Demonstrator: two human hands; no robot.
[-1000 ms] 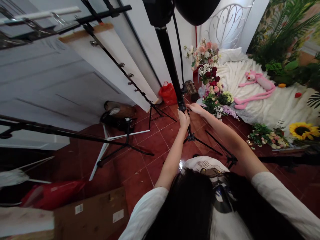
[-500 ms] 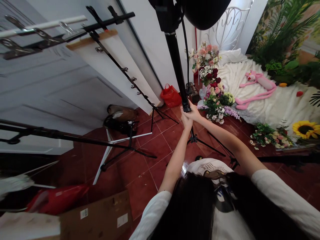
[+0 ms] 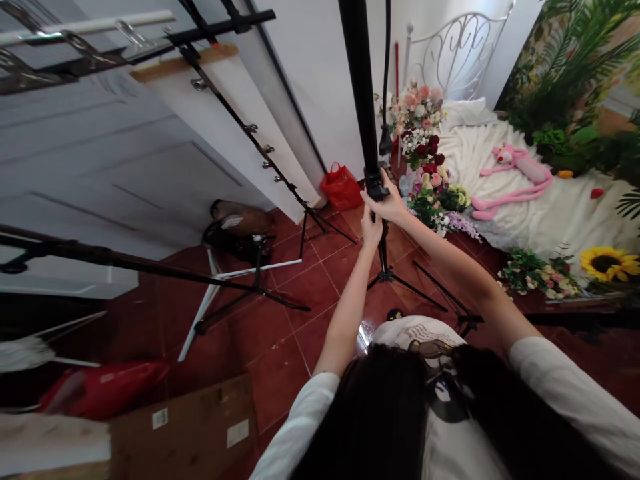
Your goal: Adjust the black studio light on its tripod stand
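In front of me rises a black light stand (image 3: 361, 87), its pole upright and its tripod legs spread on the floor. My right hand (image 3: 391, 203) is closed around the pole at the black locking collar (image 3: 375, 185). Just below it my left hand (image 3: 371, 228) is wrapped around the thinner lower tube. Parts of the fingers are hidden behind the pole and by each other. A black cable (image 3: 386, 80) with a plug at its end hangs beside the pole, to its right. The top of the stand lies outside the view.
Left are a backdrop stand (image 3: 233, 107) with clips, another black stand (image 3: 125, 263) and a cardboard box (image 3: 185, 427). A red bag (image 3: 341, 187) sits by the wall. Right, flowers (image 3: 425, 147) and a pink plush toy (image 3: 533, 170) lie by a white-draped bed (image 3: 565, 220).
The upper pole and its collar have moved up, and the dark lamp head has left the top of the view. Both hands have risen slightly and stay closed around the stand.
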